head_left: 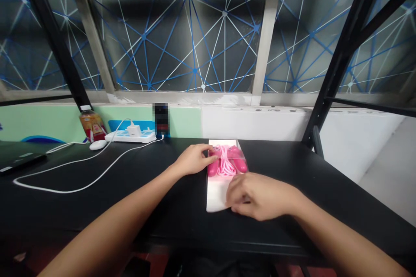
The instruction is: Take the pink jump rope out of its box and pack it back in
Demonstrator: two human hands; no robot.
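Pink jump rope [224, 162] on white backing [217, 194]

A white power strip [130, 137] lies on the black desk [97, 212], with a white charger [134, 130] plugged into it. Just left of the strip are a plastic bottle [93, 125] and a white mouse [98, 145]; a pixelated upright object [160, 120] stands at its right end. A dark laptop [19, 158] lies farther left.

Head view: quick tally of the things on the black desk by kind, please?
Packaged pink jump rope: 1
White computer mouse: 1
White power strip: 1
White plug charger: 1
Closed laptop: 1
Bottle: 1
Pixelated upright item: 1
Total: 7
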